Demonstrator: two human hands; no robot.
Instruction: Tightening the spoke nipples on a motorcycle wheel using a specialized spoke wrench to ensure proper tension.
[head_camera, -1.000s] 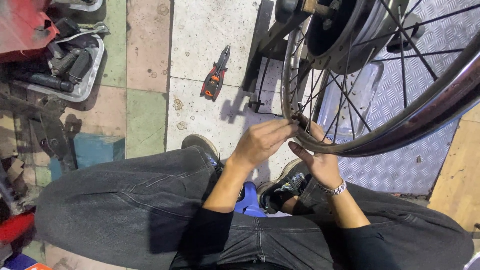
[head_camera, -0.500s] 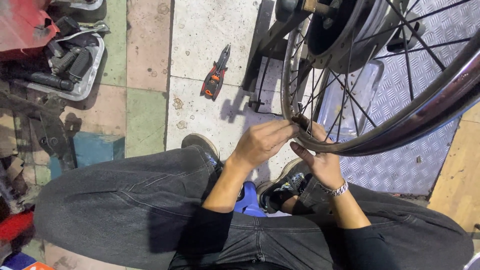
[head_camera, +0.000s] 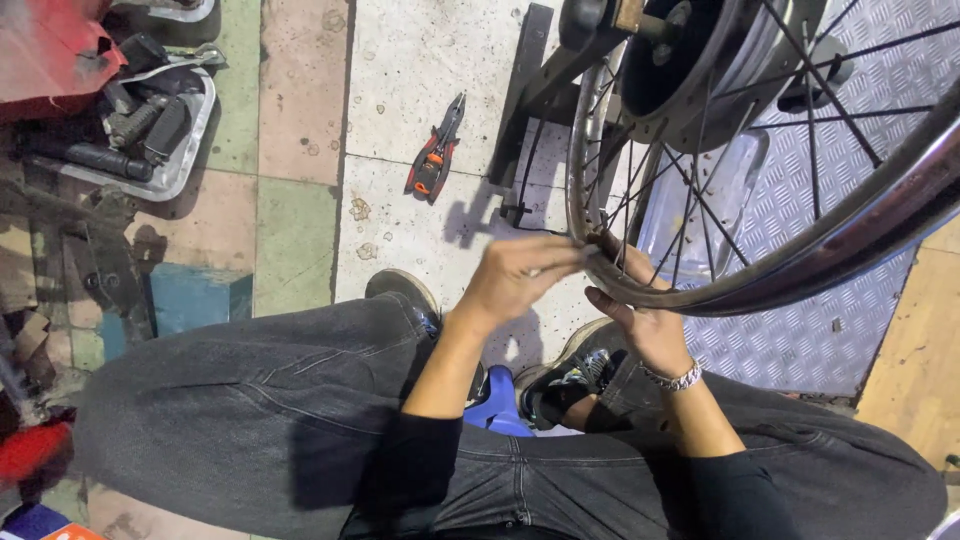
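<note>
At six o'clock of the spoked wheel rim (head_camera: 600, 255) (bare, no tyre), left hand (head_camera: 520, 275) and right hand (head_camera: 645, 325) fingers pinch it; pliers (head_camera: 435, 160) lie unused at ten.

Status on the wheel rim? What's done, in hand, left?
Done: the spoked wheel sits bare in its stand, no tyre on the rim. In hand: left hand and right hand both work at one spot on the rim's lower edge. Left: cannot tell; the pliers lie untouched on the floor.
</note>
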